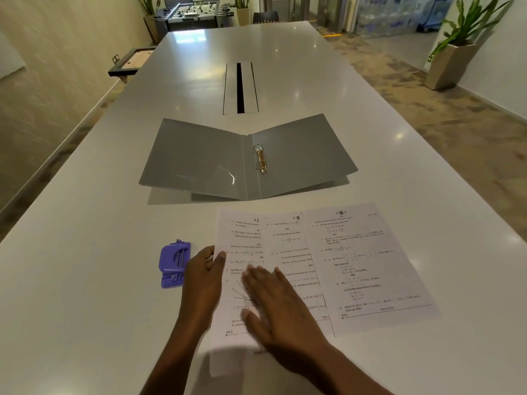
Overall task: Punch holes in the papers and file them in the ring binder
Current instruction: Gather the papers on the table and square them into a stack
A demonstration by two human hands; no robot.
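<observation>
Left hand (203,280), right hand (275,305) on papers (359,266)

Grey binder (199,163) open; papers (356,263), purple punch (173,263) nearer.

A long white table (285,67) with a cable slot (241,88) stands on patterned carpet (427,95). There is a beige wall (57,52) left, a potted plant (453,52) right and a football table (196,12) behind.

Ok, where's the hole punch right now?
In the head view the purple hole punch lies on the table left of the papers, right beside the left hand gripping their left edge, nearer than the open binder.
</observation>
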